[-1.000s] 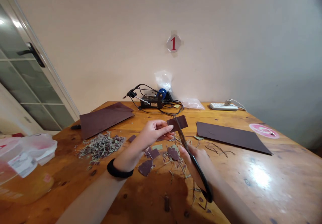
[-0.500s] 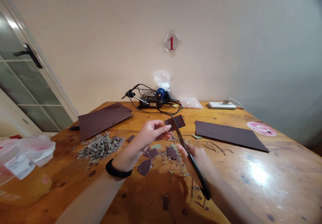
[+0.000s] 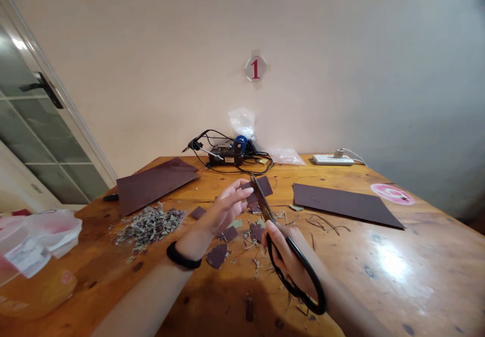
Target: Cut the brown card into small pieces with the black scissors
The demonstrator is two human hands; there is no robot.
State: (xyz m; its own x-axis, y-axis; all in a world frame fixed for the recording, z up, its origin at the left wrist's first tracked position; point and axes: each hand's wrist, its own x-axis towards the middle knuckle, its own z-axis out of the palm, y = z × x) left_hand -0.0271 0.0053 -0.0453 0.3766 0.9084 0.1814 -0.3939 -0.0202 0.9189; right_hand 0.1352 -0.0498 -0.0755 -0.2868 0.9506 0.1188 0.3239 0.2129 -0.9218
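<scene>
Between the thumb and fingers of my left hand (image 3: 232, 203) is a small piece of stiff dark brown sheet (image 3: 264, 186). My right hand (image 3: 290, 250) grips black-handled scissors (image 3: 261, 198), with fingers inside the wide-apart loops. The blades lie across the brown piece, which shows on both sides of them. Below my hands are several brown offcuts (image 3: 217, 256), some with a grey-green back, among thin curled strips. A heap of fine shreds (image 3: 153, 226) sits to the left of my left hand.
Larger brown sheets lie at left (image 3: 157, 185) and right (image 3: 344, 204). Toward the wall stand a black device with cables (image 3: 226, 155), a clear plastic bag (image 3: 287, 156) and a white power strip (image 3: 332, 159). Plastic bags (image 3: 38, 246) occupy the near left. A pink round sticker (image 3: 392, 194) is at right.
The scissors' handles have spread apart in my right hand. The brown piece and the blade tips have shifted slightly left and down in view. My left fingers have moved along with the piece.
</scene>
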